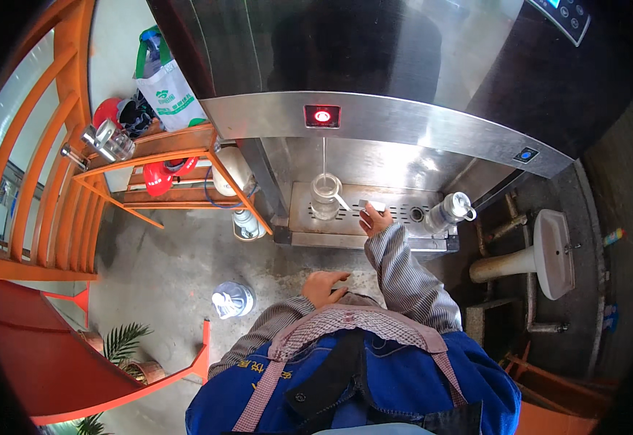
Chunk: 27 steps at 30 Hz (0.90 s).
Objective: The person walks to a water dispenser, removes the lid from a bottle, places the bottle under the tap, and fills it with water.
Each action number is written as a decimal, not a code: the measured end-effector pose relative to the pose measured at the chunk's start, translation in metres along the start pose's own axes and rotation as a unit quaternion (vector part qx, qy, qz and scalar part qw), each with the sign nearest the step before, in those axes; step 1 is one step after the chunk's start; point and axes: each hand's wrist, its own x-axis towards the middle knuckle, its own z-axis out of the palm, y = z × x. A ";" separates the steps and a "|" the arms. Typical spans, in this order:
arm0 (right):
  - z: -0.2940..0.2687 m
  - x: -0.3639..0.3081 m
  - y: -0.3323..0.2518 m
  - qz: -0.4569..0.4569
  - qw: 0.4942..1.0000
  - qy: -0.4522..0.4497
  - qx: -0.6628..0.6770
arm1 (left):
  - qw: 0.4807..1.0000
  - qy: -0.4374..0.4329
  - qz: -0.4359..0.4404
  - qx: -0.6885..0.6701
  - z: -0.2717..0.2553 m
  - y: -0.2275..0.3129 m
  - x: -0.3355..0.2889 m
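A thin stream of water runs from the steel water dispenser (258, 114) into a clear bottle (324, 206) with a white strap, upright on the slotted drip tray (363, 238). Above the stream, a red button (323, 116) is lit. My right hand (376, 220) is just right of that bottle, its fingers closed on a small grey-white piece that looks like a bottle lid (373, 205). At the tray's right end stands another clear bottle (445, 213) with its lid on, apart from my hand. My left hand (322, 288) hovers before my chest, fingers stretched and holding nothing.
An orange rack (142, 155) on the left carries glass bottles (114, 141), red helmets (158, 178) and a white-green bag (169, 94). On the floor stands a large clear water jug (233, 300). A white pedestal sink (553, 254) and pipes are at right.
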 end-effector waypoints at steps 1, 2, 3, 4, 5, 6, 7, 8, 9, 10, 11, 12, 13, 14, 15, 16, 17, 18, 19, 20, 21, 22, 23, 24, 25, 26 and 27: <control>0.001 -0.001 -0.001 0.002 1.000 0.003 -0.004 | 1.000 -0.003 -0.001 0.002 -0.001 0.000 0.000; 0.000 0.000 -0.001 0.002 1.000 0.003 -0.004 | 1.000 -0.007 0.000 0.003 -0.001 0.001 0.000; 0.000 0.000 0.000 0.002 1.000 0.001 -0.002 | 1.000 -0.007 0.001 0.004 -0.001 0.001 0.001; -0.001 0.001 0.000 0.003 1.000 0.000 0.000 | 1.000 -0.007 0.003 0.005 0.000 0.001 0.001; 0.000 0.000 0.000 0.003 1.000 -0.001 0.000 | 1.000 -0.005 0.005 0.006 0.000 0.001 0.001; 0.001 -0.002 -0.001 0.003 1.000 0.003 0.000 | 1.000 -0.005 0.005 0.006 0.000 0.001 0.000; 0.002 -0.003 -0.001 0.003 1.000 0.006 0.000 | 1.000 -0.005 0.004 0.009 0.000 0.000 0.000; 0.002 -0.003 -0.001 0.002 1.000 0.006 0.000 | 1.000 -0.005 0.003 0.011 0.000 0.000 -0.001; 0.002 -0.004 0.000 0.001 1.000 0.007 0.002 | 1.000 -0.005 0.003 0.011 0.001 0.000 -0.001; 0.002 -0.004 0.000 0.000 1.000 0.007 0.003 | 1.000 -0.001 0.005 0.014 0.001 0.000 -0.001; 0.001 -0.003 0.001 0.000 1.000 0.007 0.003 | 1.000 0.003 0.007 0.017 0.002 0.000 -0.001; 0.000 -0.002 0.002 -0.002 1.000 0.005 0.002 | 1.000 0.003 0.007 0.017 0.002 0.000 -0.001; -0.001 0.000 0.003 -0.005 1.000 0.004 0.002 | 1.000 -0.003 0.006 0.014 0.001 0.000 -0.001; -0.002 0.000 0.004 -0.005 1.000 0.004 0.001 | 1.000 -0.008 0.006 0.011 0.001 0.000 -0.001; -0.002 0.001 0.004 -0.004 1.000 0.002 0.001 | 1.000 -0.008 0.005 0.010 0.001 0.001 -0.001; -0.002 0.002 0.004 -0.003 1.000 0.001 0.002 | 1.000 -0.011 0.003 0.013 0.000 0.002 0.000; -0.002 0.002 0.005 -0.003 1.000 0.001 0.001 | 1.000 -0.013 0.001 0.016 0.000 0.002 0.000; -0.002 0.002 0.005 -0.003 1.000 0.006 -0.002 | 1.000 -0.013 0.001 0.016 0.000 0.003 0.000; -0.002 0.002 0.005 -0.002 1.000 0.012 -0.005 | 1.000 -0.014 0.000 0.011 0.000 0.003 0.000; -0.001 0.001 0.005 -0.002 1.000 0.011 -0.005 | 1.000 -0.014 -0.002 0.005 -0.001 0.003 -0.001; 0.000 -0.001 0.004 -0.002 1.000 0.009 -0.004 | 1.000 -0.014 -0.002 0.005 0.000 0.002 -0.001; 0.001 -0.003 0.003 -0.002 1.000 0.006 -0.002 | 1.000 -0.007 0.006 0.010 0.002 0.000 -0.002; 0.001 -0.004 0.003 -0.002 1.000 0.006 -0.002 | 1.000 -0.001 0.014 0.014 0.003 -0.001 -0.002; 0.001 -0.004 0.003 -0.006 1.000 0.009 -0.007 | 1.000 -0.001 0.014 0.013 0.003 -0.001 -0.002; 0.001 -0.005 0.003 -0.009 1.000 0.013 -0.011 | 1.000 -0.005 0.011 0.012 0.003 -0.001 -0.002; 0.001 -0.004 0.003 -0.010 1.000 0.013 -0.011 | 1.000 -0.010 0.009 0.011 0.003 -0.001 -0.002; 0.000 -0.003 0.003 -0.008 1.000 0.009 -0.011 | 1.000 -0.010 0.010 0.011 0.003 -0.001 -0.002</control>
